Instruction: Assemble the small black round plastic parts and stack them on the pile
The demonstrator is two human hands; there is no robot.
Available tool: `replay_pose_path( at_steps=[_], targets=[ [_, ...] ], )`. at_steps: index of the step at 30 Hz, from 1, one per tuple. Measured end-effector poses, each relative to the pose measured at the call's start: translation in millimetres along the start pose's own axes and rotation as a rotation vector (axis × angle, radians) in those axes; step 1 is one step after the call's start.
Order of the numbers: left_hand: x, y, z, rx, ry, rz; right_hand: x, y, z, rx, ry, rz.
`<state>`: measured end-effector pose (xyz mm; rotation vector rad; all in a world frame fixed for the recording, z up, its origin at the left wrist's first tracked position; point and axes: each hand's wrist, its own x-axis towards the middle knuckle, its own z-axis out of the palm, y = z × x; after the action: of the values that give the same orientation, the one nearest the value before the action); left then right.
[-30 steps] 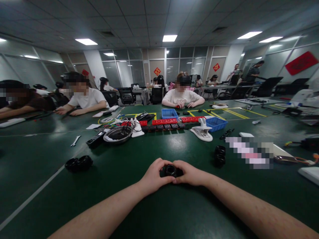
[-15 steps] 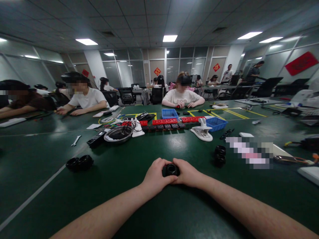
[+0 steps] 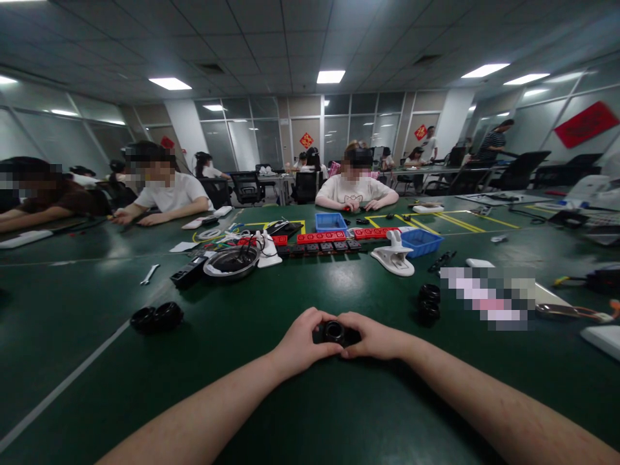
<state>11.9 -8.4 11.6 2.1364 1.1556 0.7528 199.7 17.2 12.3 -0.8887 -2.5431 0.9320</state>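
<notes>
A small black ring-shaped part [image 3: 334, 332] sits between both my hands just above the green table [image 3: 271, 413]. My left hand [image 3: 303, 341] grips its left side and my right hand [image 3: 372, 337] grips its right side, fingertips meeting around it. Two black rings [image 3: 429, 303] lie stacked to the right of my hands. Another pair of black rings [image 3: 156, 317] lies side by side to the left.
Farther back are a round metal bowl [image 3: 231, 261], a white clamp [image 3: 393, 255], red and black power strips [image 3: 322, 241], two blue bins [image 3: 420, 241] and a wrench [image 3: 149, 274]. Other people sit at the far side and left. A white line [image 3: 62, 386] crosses the table.
My hands and the black part have barely shifted, sitting slightly lower in view. A person walks along the back right.
</notes>
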Motion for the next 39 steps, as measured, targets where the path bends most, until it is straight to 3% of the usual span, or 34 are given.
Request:
replay_pose_path(
  at_steps=[9, 26, 33, 39],
  targets=[
    [1, -1, 0.2, 0.002, -0.025, -0.004, 4, 5, 1, 0.014, -0.025, -0.037],
    [-1, 2, 1.5, -0.008, 0.004, -0.032, 5, 5, 3, 0.042, 0.002, 0.02],
    [-1, 4, 3.1, 0.007, 0.029, -0.068, 5, 5, 8, 0.11, 0.045, 0.129],
    [-2, 4, 6.6, 0.024, 0.087, -0.079, 8, 8, 15, -0.005, 0.128, 0.188]
  ],
)
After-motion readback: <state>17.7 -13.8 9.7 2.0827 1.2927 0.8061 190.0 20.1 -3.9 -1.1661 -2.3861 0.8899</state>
